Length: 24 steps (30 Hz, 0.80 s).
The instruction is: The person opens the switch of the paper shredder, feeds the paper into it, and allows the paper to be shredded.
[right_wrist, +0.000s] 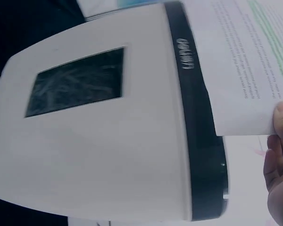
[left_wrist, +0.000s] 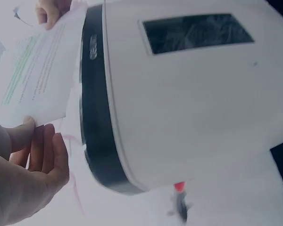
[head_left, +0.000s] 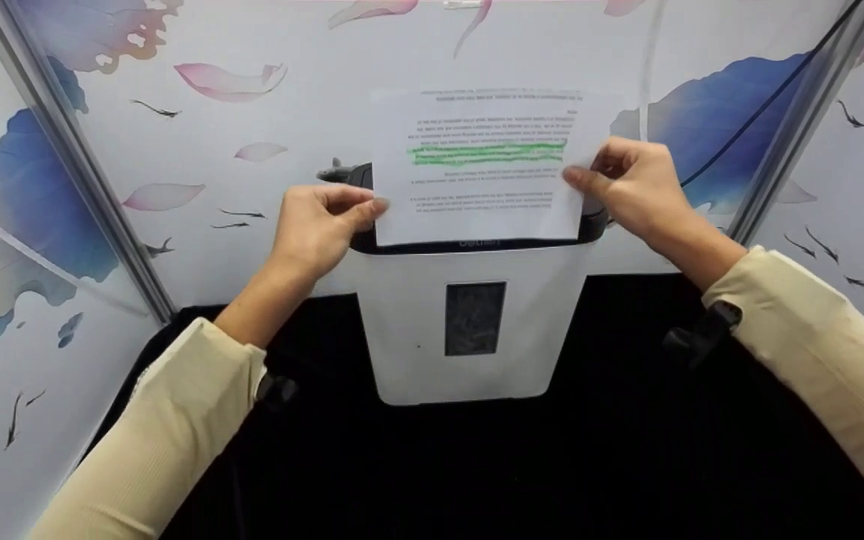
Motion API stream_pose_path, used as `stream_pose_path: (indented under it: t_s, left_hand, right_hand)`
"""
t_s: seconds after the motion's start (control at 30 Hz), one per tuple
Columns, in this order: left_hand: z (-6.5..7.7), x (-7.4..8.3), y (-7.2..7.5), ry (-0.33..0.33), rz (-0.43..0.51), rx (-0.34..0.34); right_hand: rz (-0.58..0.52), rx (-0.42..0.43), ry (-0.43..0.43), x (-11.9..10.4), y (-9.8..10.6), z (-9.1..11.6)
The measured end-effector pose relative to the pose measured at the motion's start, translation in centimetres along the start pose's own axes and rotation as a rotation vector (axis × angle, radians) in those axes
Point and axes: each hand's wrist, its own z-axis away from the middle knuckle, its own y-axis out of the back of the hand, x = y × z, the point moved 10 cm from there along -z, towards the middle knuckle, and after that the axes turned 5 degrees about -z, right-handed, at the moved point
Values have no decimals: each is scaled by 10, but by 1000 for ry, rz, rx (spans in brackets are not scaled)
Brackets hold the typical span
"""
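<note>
A white sheet of paper (head_left: 488, 180) is held upright above a paper shredder (head_left: 409, 322), its lines of print upside down in the head view and crossed by a green highlighted band. My left hand (head_left: 316, 229) pinches one side edge low down, between thumb and fingers. On the opposite edge, my right hand (head_left: 638, 187) pinches the sheet a little higher. In the head view the lower edge overlaps the shredder's dark top (left_wrist: 96, 94). The white body has a dark window (right_wrist: 80, 80) in its front, with pale shreds visible behind it.
Black cloth (head_left: 432, 472) covers the surface under the shredder. White panels (head_left: 252, 150) printed with petals and fish stand behind and at both sides, joined by metal posts (head_left: 79, 165). A black cable (head_left: 769, 97) runs down at the right.
</note>
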Motion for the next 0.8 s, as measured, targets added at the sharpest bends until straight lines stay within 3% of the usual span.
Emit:
stream_pose_path:
  t_s: [0.2,0.4,0.8]
  left_hand:
    - [-22,9,12,-26,-2,102]
    - [-35,9,13,-32,-61,191]
    - [-50,3,8,26,-119,213]
  right_hand:
    - [-99,14,-21,-6,4,-24]
    - [-92,-12,-93,-3,4,-40]
    - [-9,-37,-145,9,2,-52]
